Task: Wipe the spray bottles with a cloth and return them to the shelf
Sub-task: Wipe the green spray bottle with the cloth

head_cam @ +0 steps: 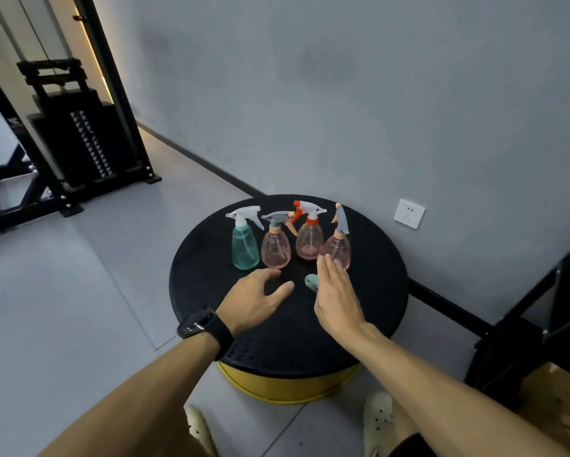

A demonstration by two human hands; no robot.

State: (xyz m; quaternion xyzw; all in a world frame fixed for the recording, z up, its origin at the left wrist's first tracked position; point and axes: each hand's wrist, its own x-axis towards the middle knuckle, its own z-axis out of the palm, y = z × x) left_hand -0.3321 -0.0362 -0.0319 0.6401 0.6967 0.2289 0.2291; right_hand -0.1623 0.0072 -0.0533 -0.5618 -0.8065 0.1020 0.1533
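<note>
Bottles: four stand upright in a row on the black round table (211, 291), long axes vertical.
Nozzles: the teal bottle (245, 247) points left; pink bottles (276, 249), (310, 240), (338, 247) point variously (the rightmost roughly away).
Cloth: small teal wad (311, 281), just left of the right hand's fingers.
Left hand (254, 303): fingers spread, empty, near the second bottle.
Right hand (338, 298): flat, fingers extended, tips near the rightmost bottle.
</note>
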